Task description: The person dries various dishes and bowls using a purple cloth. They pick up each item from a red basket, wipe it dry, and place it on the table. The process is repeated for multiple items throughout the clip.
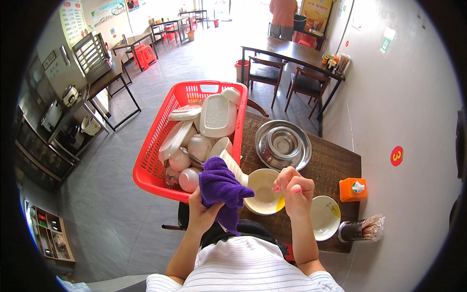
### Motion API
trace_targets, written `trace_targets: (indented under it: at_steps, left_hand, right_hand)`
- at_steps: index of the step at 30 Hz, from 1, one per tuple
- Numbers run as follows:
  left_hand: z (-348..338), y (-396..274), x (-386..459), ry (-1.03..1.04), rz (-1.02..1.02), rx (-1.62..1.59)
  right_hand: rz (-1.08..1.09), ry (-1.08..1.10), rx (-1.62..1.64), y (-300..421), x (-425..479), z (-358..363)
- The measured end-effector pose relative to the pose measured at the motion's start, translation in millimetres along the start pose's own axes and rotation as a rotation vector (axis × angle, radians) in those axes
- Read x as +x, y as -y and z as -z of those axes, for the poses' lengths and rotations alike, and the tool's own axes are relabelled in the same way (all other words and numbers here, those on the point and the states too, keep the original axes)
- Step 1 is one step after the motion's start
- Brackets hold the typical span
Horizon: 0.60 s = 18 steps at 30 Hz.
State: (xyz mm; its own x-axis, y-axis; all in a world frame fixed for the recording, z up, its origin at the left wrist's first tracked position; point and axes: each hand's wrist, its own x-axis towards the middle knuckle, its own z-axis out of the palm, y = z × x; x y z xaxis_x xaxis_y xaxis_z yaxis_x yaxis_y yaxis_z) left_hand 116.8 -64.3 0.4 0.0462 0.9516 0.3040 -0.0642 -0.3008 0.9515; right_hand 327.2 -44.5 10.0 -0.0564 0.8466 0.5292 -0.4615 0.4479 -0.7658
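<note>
My left hand (204, 213) grips a purple cloth (222, 186), which bunches above the fingers and hangs below them. Whether anything is inside the cloth is hidden. My right hand (297, 191) is raised over the edge of a cream bowl (264, 191) with a yellow patch. Its fingers are curled, and nothing shows in them. Just right of that hand sits another white bowl (324, 219) with a yellow rim patch. Pale ribbed crockery (233, 168) lies between the cloth and the basket. A red plastic basket (153, 186) at the left holds white plates (219, 115) and several bowls (199, 146).
Nested steel bowls (284, 144) stand on the dark wooden table (332, 160). By the wall are an orange tissue box (352, 189) and a holder of wrapped chopsticks (361, 230). Chairs (266, 75) and another table (281, 49) stand ahead; a person (282, 16) is farther off.
</note>
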Motion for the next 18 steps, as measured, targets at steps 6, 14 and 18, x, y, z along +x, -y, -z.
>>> trace_targets:
  at_steps: [6, 14, 18]
  left_hand:
    - [1, -3, -2, -0.017, 0.018, -0.002]
    - [2, -3, -4, -0.007, 0.036, -0.017]
    - [3, -3, -6, 0.018, 0.052, -0.014]
  right_hand:
    - [-0.007, 0.017, -0.229, 13, 8, -18]
    - [-0.096, 0.067, -0.108, 3, 1, -9]
    - [-0.07, 0.189, -0.069, 2, 0, -1]
